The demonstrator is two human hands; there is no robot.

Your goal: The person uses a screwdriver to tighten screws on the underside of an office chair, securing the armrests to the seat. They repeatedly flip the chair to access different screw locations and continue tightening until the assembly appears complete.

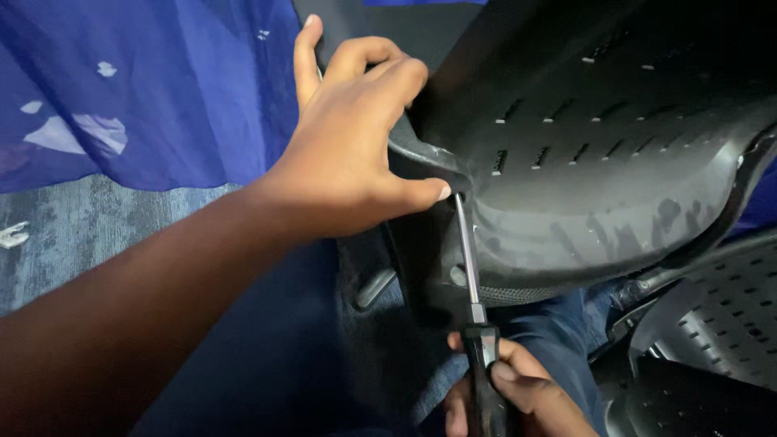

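while left hand point(348, 154) grips the chair shell point(599, 162), blue cloth point(162, 89) hangs beside.

Left forearm reaches in from lower left, bare, wrist straight; left hand point(348, 154) raised, fingers curled over and closed in a grip, thumb stretched out to the right, index finger pointing up. Right hand point(506, 396) low at bottom edge, fingers wrapped shut, knuckles partly out of view.
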